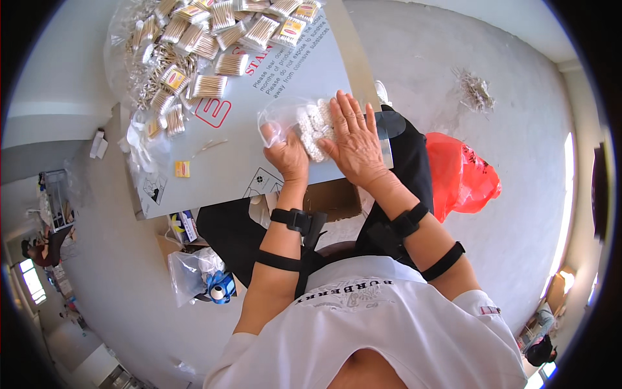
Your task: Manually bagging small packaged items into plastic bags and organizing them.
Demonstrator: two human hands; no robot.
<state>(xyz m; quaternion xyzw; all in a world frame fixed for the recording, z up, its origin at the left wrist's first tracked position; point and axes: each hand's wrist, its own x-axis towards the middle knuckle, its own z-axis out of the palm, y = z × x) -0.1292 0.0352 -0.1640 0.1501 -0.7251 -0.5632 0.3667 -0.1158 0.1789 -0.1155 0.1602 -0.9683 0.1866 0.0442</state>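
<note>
Left hand (287, 159) is curled closed, thumb raised against a loose, clear thin-plastic bag (275, 117) and apparently gripping its film; the fingertips are hidden. Right hand (355, 142) is open and flat, fingers straight and nearly together, thumb apart; it clasps nothing, its inner edge lying against a dense white bundle of cotton-tipped swabs (315, 129). That bundle sits between the two hands near the table's close edge, probably so both can brace it; the flat palm likely keeps the swabs from spreading, while the curled hand likely keeps the slack film in check. Beneath is a grey-blue printed sheet (227, 170), presumably there as a smooth work surface. Left of the hands: a few loose thin swabs (210, 148) and a small yellow card (182, 169). Farther off, upper left, a heap of clear swab packs (223, 39), likely pushed aside to leave working room. Right, on the floor: a bright red plastic bag (453, 175).
</note>
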